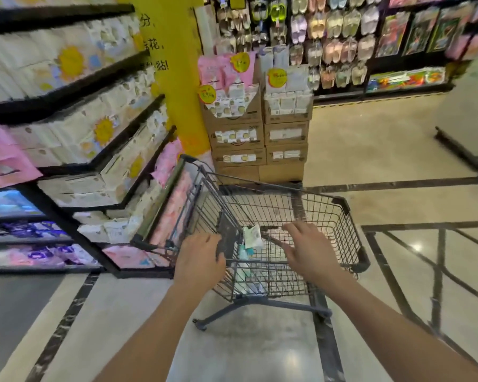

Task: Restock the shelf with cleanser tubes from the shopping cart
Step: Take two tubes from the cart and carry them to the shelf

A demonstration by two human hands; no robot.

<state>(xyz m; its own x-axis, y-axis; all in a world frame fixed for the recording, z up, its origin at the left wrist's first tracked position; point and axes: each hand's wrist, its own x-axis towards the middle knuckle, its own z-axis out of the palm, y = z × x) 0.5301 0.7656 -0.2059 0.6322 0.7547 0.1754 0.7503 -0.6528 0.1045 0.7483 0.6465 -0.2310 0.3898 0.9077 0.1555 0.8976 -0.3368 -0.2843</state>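
Observation:
A dark wire shopping cart [340,216] stands in the aisle just in front of me, its handle turned toward the shelf [138,139] on the left. A few cleanser tubes [252,237], white and pale green, lie at the basket's near left side. My left hand [200,259] is at the cart's near left rim, its fingers curled over the dark panel there. Over the basket, to the right of the tubes, my right hand [308,250] hovers with spread fingers and holds nothing. The view is motion-blurred.
The left shelf holds white and pink packs on slanted black boards. A yellow pillar [177,78] and stacked cardboard boxes [260,139] stand beyond the cart. Slippers hang on the far wall. Shiny tiled floor stretches to the right, with another shelf base [464,153] at the right edge.

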